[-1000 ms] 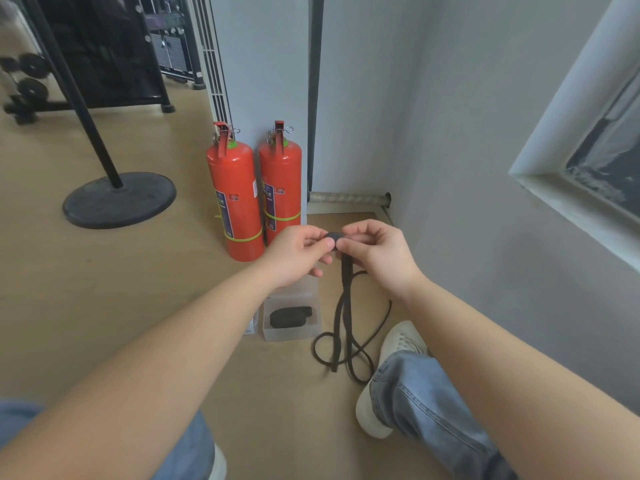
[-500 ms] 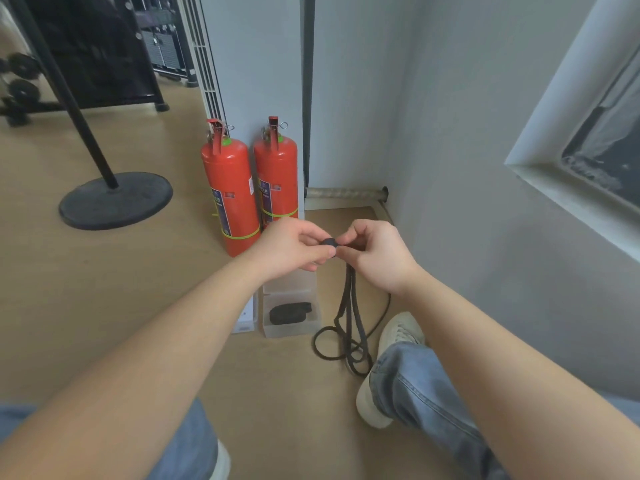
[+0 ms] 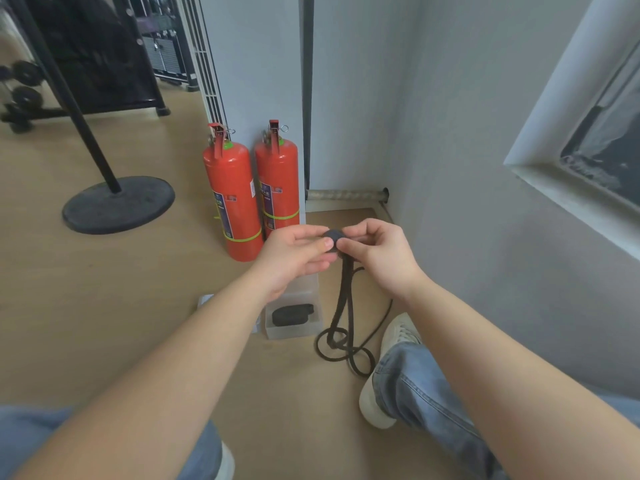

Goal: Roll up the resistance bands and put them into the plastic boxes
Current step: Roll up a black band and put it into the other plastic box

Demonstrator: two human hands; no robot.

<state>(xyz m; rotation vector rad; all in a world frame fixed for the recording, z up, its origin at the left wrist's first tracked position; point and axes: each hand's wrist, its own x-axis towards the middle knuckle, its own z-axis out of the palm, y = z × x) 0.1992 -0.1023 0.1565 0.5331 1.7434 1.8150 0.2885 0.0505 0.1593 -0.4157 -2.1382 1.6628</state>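
Even, soft daylight fills the head view, brightest on the grey wall [image 3: 467, 140] beside the window frame [image 3: 568, 109] at right; we see no glare beyond a faint sheen on the two fire extinguishers [image 3: 232, 199]. Shadows are weak and diffuse, only a thin dark rim under the round stand base [image 3: 117, 204] on the wooden floor [image 3: 104, 306]. We note strong wide-angle bending at the edges, stretched forearms low in frame, and mild softness and smear throughout, with the dark gym rack [image 3: 86, 53] top left dimmest and least detailed.
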